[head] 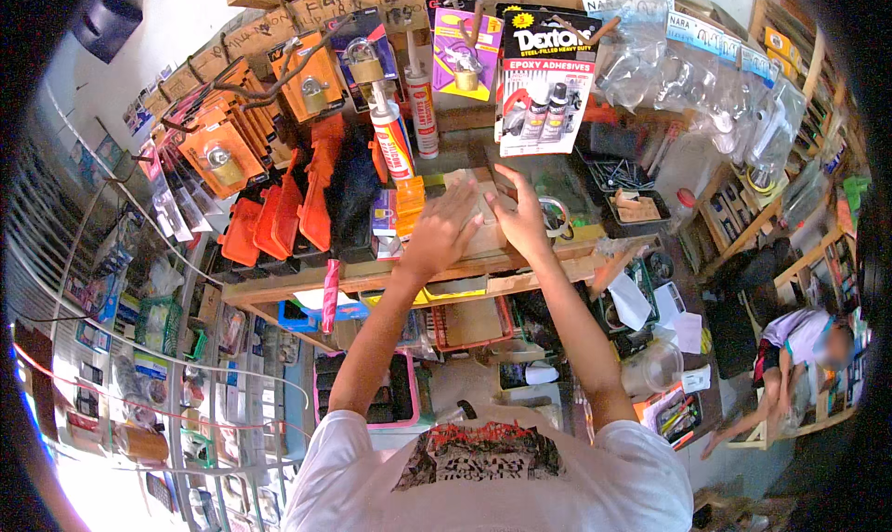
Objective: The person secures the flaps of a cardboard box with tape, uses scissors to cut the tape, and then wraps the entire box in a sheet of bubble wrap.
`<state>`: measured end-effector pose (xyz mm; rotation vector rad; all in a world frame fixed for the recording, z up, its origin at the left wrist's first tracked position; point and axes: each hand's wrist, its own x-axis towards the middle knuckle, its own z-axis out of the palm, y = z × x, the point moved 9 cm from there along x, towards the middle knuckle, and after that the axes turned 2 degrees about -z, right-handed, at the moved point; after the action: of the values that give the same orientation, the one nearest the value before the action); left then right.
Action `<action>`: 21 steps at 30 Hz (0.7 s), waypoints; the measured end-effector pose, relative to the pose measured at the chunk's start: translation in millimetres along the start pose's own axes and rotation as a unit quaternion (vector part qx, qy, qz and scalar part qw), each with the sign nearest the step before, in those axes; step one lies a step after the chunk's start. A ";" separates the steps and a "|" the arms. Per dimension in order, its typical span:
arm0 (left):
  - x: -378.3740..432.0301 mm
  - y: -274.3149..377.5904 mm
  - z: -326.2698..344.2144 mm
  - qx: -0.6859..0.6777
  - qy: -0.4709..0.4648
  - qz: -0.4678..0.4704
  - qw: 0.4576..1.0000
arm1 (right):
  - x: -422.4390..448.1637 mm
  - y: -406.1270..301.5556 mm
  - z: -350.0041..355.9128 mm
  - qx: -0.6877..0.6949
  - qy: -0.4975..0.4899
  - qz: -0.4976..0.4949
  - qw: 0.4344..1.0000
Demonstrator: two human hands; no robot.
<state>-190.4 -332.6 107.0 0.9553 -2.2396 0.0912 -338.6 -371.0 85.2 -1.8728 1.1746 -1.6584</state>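
Observation:
On a wooden shelf before me, both hands are at a brown cardboard box [488, 241]. My left hand [446, 225] lies over the box's left part, palm down, fingers pointing away from me. At its right side is my right hand [519, 215], thumb and forefinger spread; whether it grips the box cannot be told. Orange small packs [410, 208] stand just left of my left hand. A roll of clear tape [555, 217] is close to the right hand. Behind stand silicone sealant tubes [392, 142].
Carded padlocks [311, 86], an epoxy adhesive pack [547, 89] and bagged fittings [631, 72] hang along the upper beam. Orange plastic cases [279, 218] stand left. Trays of screws [620, 173] sit right. A person [801, 344] is at the far right, by wooden shelving.

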 end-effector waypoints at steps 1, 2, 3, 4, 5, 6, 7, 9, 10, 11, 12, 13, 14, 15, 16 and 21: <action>-0.5 -0.2 0.7 0.007 0.006 0.003 1.000 | -0.2 3.4 0.8 0.037 -0.001 0.027 0.999; -1.3 1.6 1.7 0.012 0.011 0.005 1.000 | -0.7 6.1 0.5 0.037 -0.002 0.027 0.999; -1.7 2.2 3.1 0.011 0.011 0.003 1.000 | -1.2 10.2 -0.1 0.040 -0.001 0.032 0.999; -2.2 2.9 3.8 0.018 0.015 0.004 1.000 | -1.6 13.9 -0.8 0.044 -0.001 0.036 0.998; -4.7 1.6 2.6 0.028 0.019 0.002 0.999 | -1.2 11.7 1.4 0.046 -0.004 0.037 0.998; -7.0 -0.4 2.4 0.030 0.019 -0.002 0.999 | -0.9 9.9 4.2 0.040 -0.013 0.040 0.998; -9.3 -2.5 1.6 0.039 0.021 -0.005 0.999 | -0.6 8.3 7.6 0.034 -0.021 0.043 0.998; -6.6 0.3 1.8 0.044 0.026 -0.005 0.999 | 7.0 10.2 4.2 0.011 -0.016 0.006 1.000; -5.6 1.6 1.3 0.037 0.026 -0.006 0.999 | 13.7 9.1 3.7 -0.011 -0.009 -0.031 0.999; -6.9 0.9 0.6 0.032 0.025 -0.009 0.999 | 24.3 27.2 14.3 0.000 -0.033 0.006 0.999; -5.5 1.4 2.6 0.029 0.025 -0.009 0.999 | 36.4 38.6 17.6 -0.002 -0.033 0.007 0.999; -4.0 1.8 5.5 0.036 0.028 -0.003 0.999 | 48.5 53.8 23.5 -0.039 -0.043 0.028 0.998; -5.5 -0.1 7.1 0.046 0.030 0.001 0.999 | 58.6 66.0 33.5 -0.072 -0.055 0.049 0.995; -6.0 -1.1 8.1 0.047 0.029 0.002 0.998 | 68.4 67.6 37.4 -0.103 -0.030 0.043 0.993; -6.4 -2.1 9.3 0.043 0.029 0.000 0.999 | 74.2 71.1 38.5 -0.102 -0.029 0.044 0.993; -4.1 0.6 3.9 0.040 0.031 -0.010 0.999 | 80.3 82.4 52.8 -0.070 -0.120 0.053 0.989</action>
<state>-191.0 -331.0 101.7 1.0037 -2.1834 0.1986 -319.9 -494.0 62.0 -1.9913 1.2905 -1.2813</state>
